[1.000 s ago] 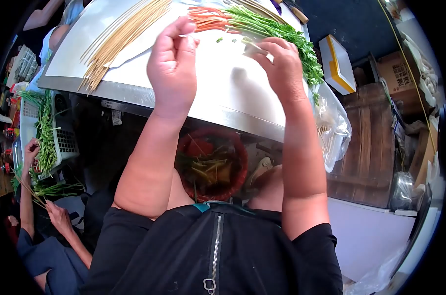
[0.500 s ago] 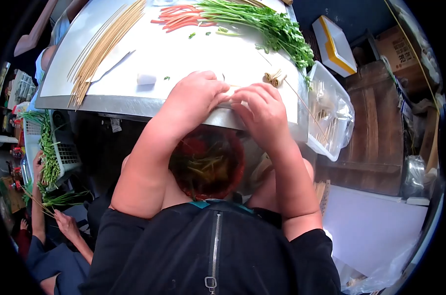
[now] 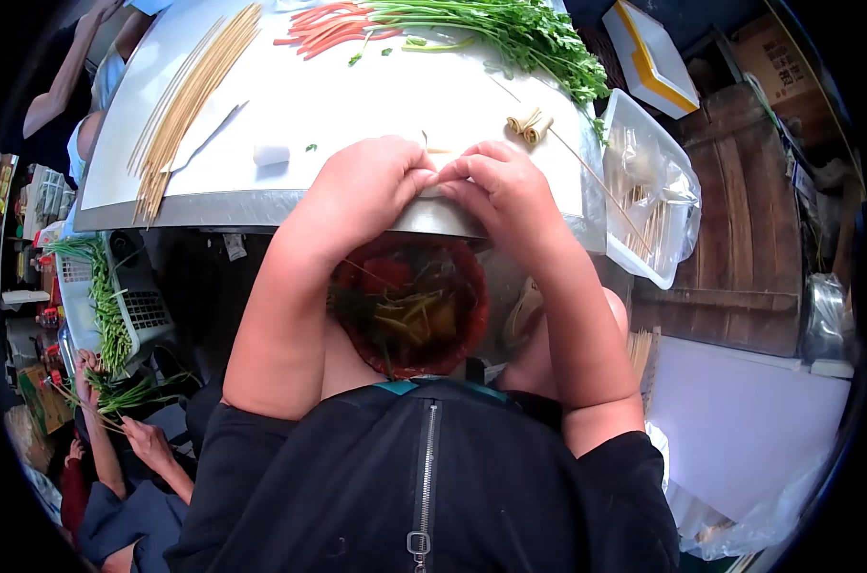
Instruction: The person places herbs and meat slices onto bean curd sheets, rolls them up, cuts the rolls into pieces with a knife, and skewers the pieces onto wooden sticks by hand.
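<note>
My left hand and my right hand meet at the front edge of the white-topped table. Their fingertips are pinched together over something small that they mostly hide. A thin pale piece shows just beyond the fingers; its kind is unclear. To the right of my right hand, light-brown rolls sit on a skewer that sticks out past the table's right side. A white cylinder-like piece lies left of my left hand.
Bamboo skewers, red strips and leafy green herbs lie on the table. A plastic-lined white bin stands at right. Below the table is a red bucket holding vegetable scraps. Another person's hands hold sticks at lower left.
The view has shifted slightly. My fingertips have drawn closer together at the table edge, and my right hand has moved a little left.
</note>
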Tool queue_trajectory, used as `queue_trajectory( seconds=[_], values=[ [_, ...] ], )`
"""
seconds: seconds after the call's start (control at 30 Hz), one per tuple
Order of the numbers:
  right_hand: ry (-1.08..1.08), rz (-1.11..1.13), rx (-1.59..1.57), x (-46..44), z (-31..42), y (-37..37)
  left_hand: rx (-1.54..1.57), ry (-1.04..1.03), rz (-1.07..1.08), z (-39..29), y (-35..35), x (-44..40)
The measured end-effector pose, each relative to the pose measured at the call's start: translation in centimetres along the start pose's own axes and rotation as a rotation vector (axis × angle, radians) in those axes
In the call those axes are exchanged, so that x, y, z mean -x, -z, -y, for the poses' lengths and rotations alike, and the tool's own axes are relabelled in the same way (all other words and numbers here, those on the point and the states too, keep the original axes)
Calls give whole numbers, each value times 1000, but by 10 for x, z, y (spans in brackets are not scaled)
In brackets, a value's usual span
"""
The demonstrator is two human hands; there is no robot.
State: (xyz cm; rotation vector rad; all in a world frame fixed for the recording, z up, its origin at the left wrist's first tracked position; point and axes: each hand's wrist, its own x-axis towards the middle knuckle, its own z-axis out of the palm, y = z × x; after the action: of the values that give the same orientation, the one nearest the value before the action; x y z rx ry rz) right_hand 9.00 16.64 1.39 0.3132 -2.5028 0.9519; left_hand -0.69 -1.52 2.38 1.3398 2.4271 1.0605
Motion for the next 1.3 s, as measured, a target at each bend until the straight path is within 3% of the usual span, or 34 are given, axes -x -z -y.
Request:
queue_trajectory(
  seconds=[0.1, 0.23, 0.37, 0.43, 0.57, 0.63, 0.7, 0.8, 0.87, 1.0, 1.1, 1.17, 1.3],
  values=[
    [-29, 25, 7, -4, -3, 0, 203, 97, -73, -1, 3, -3],
    [-98, 52, 45, -8, -6, -1, 111, -121, -78, 5, 0, -1],
    [-130, 39, 39, -6, -7, -2, 39, -97, -63, 0, -3, 1],
    [-205, -23, -146, -7, 1, 3, -92, -125, -55, 2, -3, -4],
    [-125, -3, -34, -2, 6, 2, -160, -125, -46, -3, -1, -1],
    [-205, 124, -48, 7, 13, 9, -95, -72, 104, -6, 3, 5],
    [-179, 120, -90, 11, 13, 11, -68, -116, 87, -7, 3, 7],
    [-188, 135, -17, 8, 14, 11, 76, -13, 110, -8, 4, 6],
    [-227, 137, -52, 5, 11, 11, 139, -40, -1, -8, 6, 8],
    [-253, 166, 7, 2, 5, 7, 99, -26, 35, -11, 4, 6],
    [-226, -22, -30, 4, 2, 2, 23, -33, -73, -3, -8, 3],
    [-162, -172, 6, 7, 1, 1, -185, -89, -154, 1, -12, 0],
    [92, -60, 315, 2, 1, 1, -239, 11, -46, -5, -5, -5]
  ],
)
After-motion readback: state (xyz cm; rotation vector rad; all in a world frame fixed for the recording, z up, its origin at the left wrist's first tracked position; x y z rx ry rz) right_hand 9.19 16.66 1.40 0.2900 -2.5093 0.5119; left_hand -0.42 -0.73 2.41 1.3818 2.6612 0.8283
